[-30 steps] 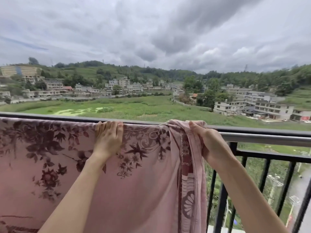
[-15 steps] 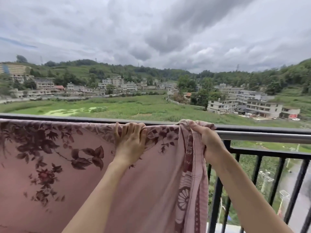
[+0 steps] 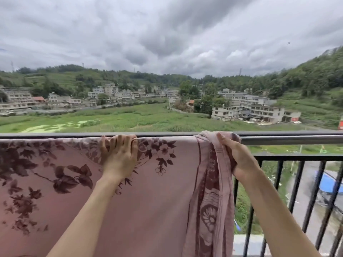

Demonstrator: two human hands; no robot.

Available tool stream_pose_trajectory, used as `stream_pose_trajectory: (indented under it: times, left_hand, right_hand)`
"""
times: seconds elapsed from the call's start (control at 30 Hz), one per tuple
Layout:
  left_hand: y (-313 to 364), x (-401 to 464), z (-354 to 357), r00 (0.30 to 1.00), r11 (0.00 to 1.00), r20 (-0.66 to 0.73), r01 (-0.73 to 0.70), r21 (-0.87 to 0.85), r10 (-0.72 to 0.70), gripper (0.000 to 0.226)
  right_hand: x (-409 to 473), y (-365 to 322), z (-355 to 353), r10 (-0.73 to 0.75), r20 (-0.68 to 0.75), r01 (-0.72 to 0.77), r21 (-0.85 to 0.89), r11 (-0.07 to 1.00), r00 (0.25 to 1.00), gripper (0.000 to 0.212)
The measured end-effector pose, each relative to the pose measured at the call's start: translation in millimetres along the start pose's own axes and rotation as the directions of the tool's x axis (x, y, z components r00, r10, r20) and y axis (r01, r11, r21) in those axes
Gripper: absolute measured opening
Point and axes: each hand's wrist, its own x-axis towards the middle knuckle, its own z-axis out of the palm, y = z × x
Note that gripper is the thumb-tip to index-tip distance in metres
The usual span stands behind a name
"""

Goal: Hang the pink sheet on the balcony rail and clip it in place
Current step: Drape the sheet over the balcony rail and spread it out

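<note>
The pink sheet (image 3: 148, 197), printed with dark red flowers, hangs over the balcony rail (image 3: 289, 139) and covers it from the left edge to past the middle. My left hand (image 3: 119, 156) lies on the sheet at the top of the rail, its fingers curled over the cloth and the bar. My right hand (image 3: 234, 156) grips the bunched right edge of the sheet, where a patterned border hangs in folds. No clip is in view.
Right of the sheet the metal top bar is bare, with black vertical bars (image 3: 313, 199) below it. Beyond the rail lie a green field, buildings and hills under a cloudy sky, and a road far below at the right.
Both hands have slid right along the rail with the sheet; its bunched edge now sits further right. The camera has turned rightward too.
</note>
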Motion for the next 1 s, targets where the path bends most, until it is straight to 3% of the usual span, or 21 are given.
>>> stream_pose_trajectory:
  times: [0.07,0.13,0.2,0.3,0.37,0.5,0.63,0.7,0.83,1.0]
  left_hand:
    - [2.3,2.5,1.2,1.0,1.0,0.013,0.018,0.023,-0.018,0.035]
    - [5.6,3.2,2.4,0.998,0.998,0.027,0.048,0.038,-0.049,0.035]
    - [10.2,2.6,1.7,0.997,0.997,0.024,0.073,0.009,-0.074,0.035]
    - [19.4,-2.9,-2.2,0.994,0.993,-0.023,0.108,-0.04,-0.109,0.036]
    - [32.2,-11.2,-5.0,0.989,0.987,-0.092,0.104,-0.12,-0.116,0.034]
    - [98.4,-50.6,-14.5,0.98,0.929,-0.193,-0.123,-0.348,0.057,0.031]
    - [187.2,-88.2,-13.0,0.941,0.843,-0.216,-0.329,-0.425,0.259,0.016]
    - [220.3,-99.0,-2.8,0.96,0.866,-0.174,-0.273,-0.419,0.219,0.023]
    - [252.4,-107.5,11.5,1.0,0.927,-0.005,-0.016,-0.376,0.015,0.056]
    - [258.5,-104.8,10.9,0.983,0.877,-0.044,0.138,-0.461,-0.179,0.015]
  right_hand:
    - [6.9,-22.1,-7.8,-0.086,0.021,0.084,0.072,0.994,0.996,0.024]
    - [11.2,-26.1,-17.0,-0.118,-0.007,0.118,0.076,0.99,0.993,0.024]
    - [5.1,-11.4,-24.0,-0.066,-0.021,0.066,0.022,0.998,0.998,0.016]
    - [-5.1,23.5,-30.8,0.07,0.017,-0.069,-0.067,0.995,0.997,0.03]
    - [-5.9,32.6,-31.8,0.062,0.027,-0.059,-0.122,0.991,0.998,0.036]
    - [2.6,27.6,-45.3,0.093,0.08,-0.088,-0.067,0.994,0.992,0.061]
    - [8.5,16.4,-70.6,0.218,0.352,-0.25,0.045,0.967,0.91,0.086]
    - [8.6,9.0,-81.7,0.239,0.491,-0.284,0.017,0.959,0.837,0.091]
    - [6.7,-3.5,-94.3,0.247,0.626,-0.243,-0.094,0.965,0.739,0.09]
    - [7.0,-4.7,-94.3,0.21,0.635,-0.099,-0.206,0.974,0.744,0.075]
